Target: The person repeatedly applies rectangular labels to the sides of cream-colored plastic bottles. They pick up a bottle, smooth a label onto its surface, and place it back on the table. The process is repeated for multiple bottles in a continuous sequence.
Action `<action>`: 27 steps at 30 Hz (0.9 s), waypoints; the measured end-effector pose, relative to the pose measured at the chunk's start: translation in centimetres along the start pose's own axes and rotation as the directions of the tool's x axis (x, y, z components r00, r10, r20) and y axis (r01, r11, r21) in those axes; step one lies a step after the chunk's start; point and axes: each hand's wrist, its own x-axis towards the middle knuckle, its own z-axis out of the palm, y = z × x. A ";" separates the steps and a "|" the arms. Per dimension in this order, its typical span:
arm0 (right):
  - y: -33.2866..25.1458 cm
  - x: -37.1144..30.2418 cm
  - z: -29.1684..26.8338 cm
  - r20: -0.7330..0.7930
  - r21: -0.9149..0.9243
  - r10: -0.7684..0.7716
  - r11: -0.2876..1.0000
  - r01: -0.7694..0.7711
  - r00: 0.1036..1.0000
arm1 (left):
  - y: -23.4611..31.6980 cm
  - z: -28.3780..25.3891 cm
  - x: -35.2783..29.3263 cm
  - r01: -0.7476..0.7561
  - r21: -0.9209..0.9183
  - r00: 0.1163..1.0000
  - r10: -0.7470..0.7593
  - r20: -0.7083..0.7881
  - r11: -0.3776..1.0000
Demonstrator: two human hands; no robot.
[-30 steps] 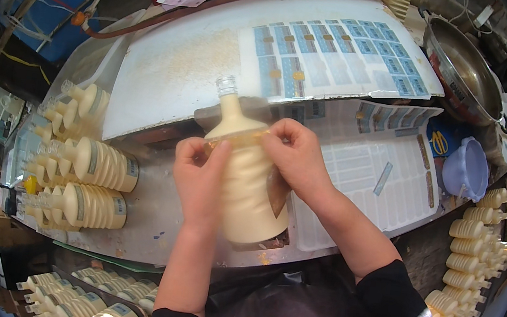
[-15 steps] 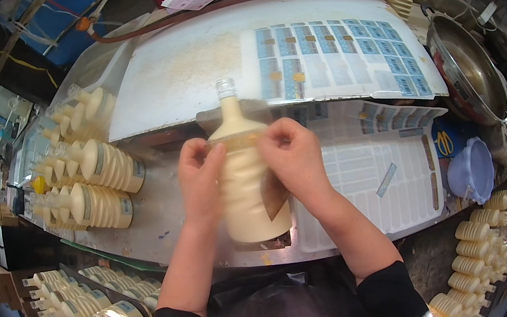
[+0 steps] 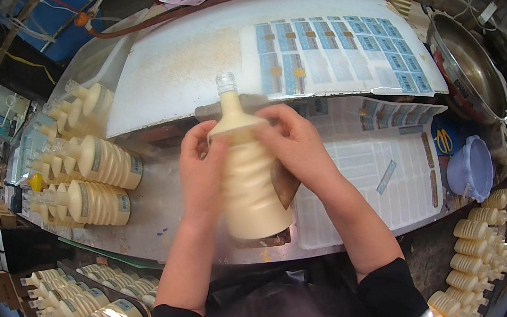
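Observation:
A cream-coloured ribbed bottle (image 3: 248,193) with a clear threaded neck lies tilted in front of me, neck pointing away. My left hand (image 3: 204,151) is closed against its upper left side, thumb on the shoulder and fingers curled. On the opposite side my right hand (image 3: 292,139) is closed too, its thumb and fingertips pressed to the shoulder. A pale band just below the shoulder runs between the hands; blur hides its edges. Beside the bottle's right flank shows a brown, pointed piece (image 3: 284,185), partly covered by the bottle.
Similar bottles (image 3: 109,163) lie stacked at left; more stand in rows (image 3: 471,247) at lower right. Blue label sheets (image 3: 340,47) lie on the white board (image 3: 174,76). A label backing sheet (image 3: 349,172), a lilac bucket (image 3: 471,168) and a large metal pan (image 3: 467,65) are at right.
My right hand has shifted slightly up and left along the bottle's shoulder, and my left hand has risen a little. The bottle stays nearly in place; the band between the hands shows less clearly.

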 end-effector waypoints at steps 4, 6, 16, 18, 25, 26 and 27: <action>0.3 0.2 -0.1 -0.015 -0.072 0.002 0.997 -0.003 1.000 | 0.3 0.5 -0.2 -0.007 0.005 1.000 0.007 -0.001 1.000; 0.2 0.2 -0.1 -0.017 -0.071 0.004 0.997 -0.005 1.000 | 0.3 0.5 -0.2 -0.002 -0.021 1.000 0.002 0.004 1.000; 0.6 0.3 0.0 -0.034 -0.069 -0.013 0.998 0.010 0.999 | 0.1 0.4 -0.2 0.012 -0.081 1.000 -0.010 0.025 0.997; 0.4 0.3 0.0 -0.025 -0.089 -0.001 0.996 -0.002 1.000 | 0.2 0.3 -0.2 0.013 -0.074 1.000 -0.011 0.021 0.997; 1.7 1.1 -0.2 0.041 0.147 -0.038 0.989 0.031 0.998 | -0.3 0.1 0.2 0.005 -0.028 1.000 -0.004 0.020 1.000; 1.7 1.1 -0.3 0.057 0.163 -0.035 0.986 0.026 0.998 | -0.4 0.0 0.2 0.004 -0.039 1.000 -0.003 0.022 0.999; 1.8 1.1 -0.2 0.054 0.150 -0.028 0.988 0.020 0.998 | -0.5 0.0 0.2 0.002 -0.046 1.000 -0.001 0.024 0.999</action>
